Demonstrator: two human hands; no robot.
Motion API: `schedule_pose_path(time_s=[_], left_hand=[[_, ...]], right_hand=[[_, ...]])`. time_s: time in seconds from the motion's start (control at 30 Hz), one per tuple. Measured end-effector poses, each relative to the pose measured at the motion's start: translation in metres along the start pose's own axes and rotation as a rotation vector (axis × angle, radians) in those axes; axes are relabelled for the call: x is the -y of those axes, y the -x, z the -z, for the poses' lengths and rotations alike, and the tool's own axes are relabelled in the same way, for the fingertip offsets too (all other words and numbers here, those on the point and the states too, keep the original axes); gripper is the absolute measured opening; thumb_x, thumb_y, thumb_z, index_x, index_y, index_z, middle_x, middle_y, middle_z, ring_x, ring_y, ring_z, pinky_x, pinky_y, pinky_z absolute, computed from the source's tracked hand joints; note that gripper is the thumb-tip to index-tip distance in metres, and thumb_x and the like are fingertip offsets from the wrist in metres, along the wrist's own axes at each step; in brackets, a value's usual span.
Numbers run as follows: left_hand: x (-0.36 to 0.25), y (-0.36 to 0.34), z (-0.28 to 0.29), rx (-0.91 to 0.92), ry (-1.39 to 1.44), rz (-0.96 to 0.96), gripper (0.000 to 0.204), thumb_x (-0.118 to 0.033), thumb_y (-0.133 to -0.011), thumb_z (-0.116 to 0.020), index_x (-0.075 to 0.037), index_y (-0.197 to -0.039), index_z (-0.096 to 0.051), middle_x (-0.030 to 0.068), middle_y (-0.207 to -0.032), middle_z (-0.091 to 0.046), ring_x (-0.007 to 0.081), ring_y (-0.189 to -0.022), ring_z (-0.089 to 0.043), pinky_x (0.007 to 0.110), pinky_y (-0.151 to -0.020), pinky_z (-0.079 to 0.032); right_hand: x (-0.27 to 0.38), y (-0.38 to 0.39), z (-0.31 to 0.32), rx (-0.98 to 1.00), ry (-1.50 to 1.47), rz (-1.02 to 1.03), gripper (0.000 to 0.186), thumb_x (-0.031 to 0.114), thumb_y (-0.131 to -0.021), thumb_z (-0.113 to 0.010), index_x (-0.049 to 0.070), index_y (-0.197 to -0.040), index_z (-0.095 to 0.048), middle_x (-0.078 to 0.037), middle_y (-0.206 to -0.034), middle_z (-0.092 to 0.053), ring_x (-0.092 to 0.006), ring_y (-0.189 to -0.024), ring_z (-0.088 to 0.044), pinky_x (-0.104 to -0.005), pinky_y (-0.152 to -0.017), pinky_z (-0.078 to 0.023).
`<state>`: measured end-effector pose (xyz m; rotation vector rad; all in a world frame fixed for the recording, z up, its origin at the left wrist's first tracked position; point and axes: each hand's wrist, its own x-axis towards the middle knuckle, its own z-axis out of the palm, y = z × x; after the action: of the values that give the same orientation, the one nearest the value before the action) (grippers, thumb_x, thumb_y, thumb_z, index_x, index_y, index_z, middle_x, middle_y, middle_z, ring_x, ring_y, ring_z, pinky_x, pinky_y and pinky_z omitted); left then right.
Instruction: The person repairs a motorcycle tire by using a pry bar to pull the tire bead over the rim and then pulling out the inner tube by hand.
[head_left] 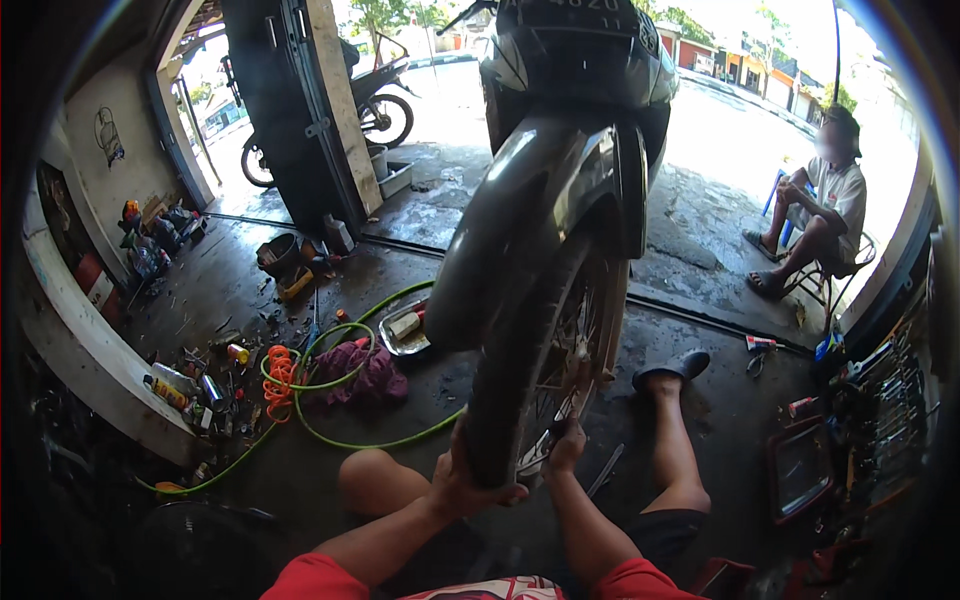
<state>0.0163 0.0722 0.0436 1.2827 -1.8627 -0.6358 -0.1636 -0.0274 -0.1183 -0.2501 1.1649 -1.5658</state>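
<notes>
A motorcycle's spoked wheel (505, 400) with a black tyre stands right in front of me, under a dark glossy mudguard (500, 225). My left hand (463, 478) cups the near, lower part of the tyre, its fingers wrapped beneath the tread. On the wheel's right side my right hand (566, 447) is closed at the rim and spokes; its fingertips are partly hidden. Above the mudguard rises the dark front of the motorcycle (575, 65). A long thin metal tool (606, 470) lies on the floor just right of my right hand.
Left of the wheel lie a green hose (400, 443), an orange coiled hose (280, 383), a purple cloth (365, 375) and a metal tray (403, 340). Several tools (895, 420) and a red-framed tray (800, 470) are at right. A seated person (835, 190) is outside, beyond the door track (715, 325).
</notes>
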Motion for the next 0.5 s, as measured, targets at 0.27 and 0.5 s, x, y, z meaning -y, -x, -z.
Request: schedule_pose_path(time_s=[0.27, 0.5], left_hand=[[0.031, 0.005, -0.017, -0.115, 0.188, 0.074, 0.140, -0.054, -0.063, -0.092, 0.001, -0.155, -0.001, 0.0277, -0.139, -0.047, 0.0389, -0.126, -0.053, 0.045, -0.104, -0.044], [0.021, 0.004, -0.024, -0.203, 0.164, 0.025, 0.132, -0.049, -0.067, -0.091, 0.004, -0.154, -0.007, 0.0249, -0.149, -0.030, 0.0351, -0.139, -0.035, 0.044, -0.114, -0.030]], right_hand=[[0.002, 0.058, 0.043, 0.698, 0.710, 0.481, 0.040, 0.031, -0.098, -0.061, 0.002, -0.070, -0.061, -0.014, -0.062, -0.053, -0.0262, -0.054, -0.052, -0.0395, -0.054, -0.041], [0.032, 0.100, 0.086, 0.322, 0.770, 0.177, 0.024, 0.026, -0.099, -0.059, 0.003, -0.096, -0.065, -0.012, -0.075, -0.064, -0.0235, -0.064, -0.062, -0.0358, -0.063, -0.046]])
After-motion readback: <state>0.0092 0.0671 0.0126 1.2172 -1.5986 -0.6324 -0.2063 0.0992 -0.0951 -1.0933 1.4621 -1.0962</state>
